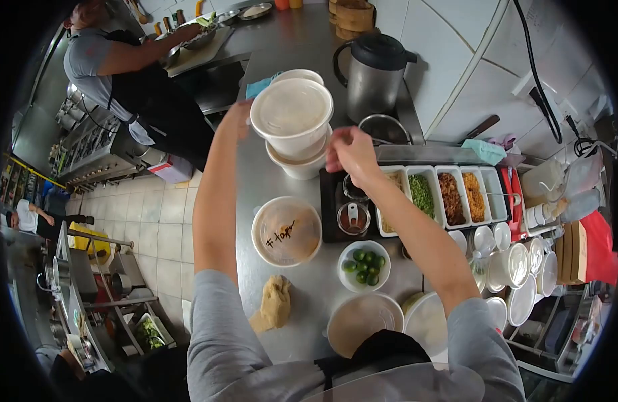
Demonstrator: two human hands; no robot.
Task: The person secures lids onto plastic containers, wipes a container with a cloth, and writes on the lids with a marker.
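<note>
A person's hands flank a stack of lidded white tubs (295, 124) toward the far part of a steel bench (309, 295), its cloudy lids obscuring the contents and a blue cloth (256, 87) half hidden behind. At left, the blurred left hand (238, 119) is partly covered by the stack, its fingers' spread and contact impossible to tell; the right hand's (351, 150) fingers, half curled and loosely parted, hover just beside it at right.

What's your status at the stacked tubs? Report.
Left hand beside stacked tubs, blurred. Right hand curled on their other side, contact unclear. Pitcher stands just beyond.
</note>
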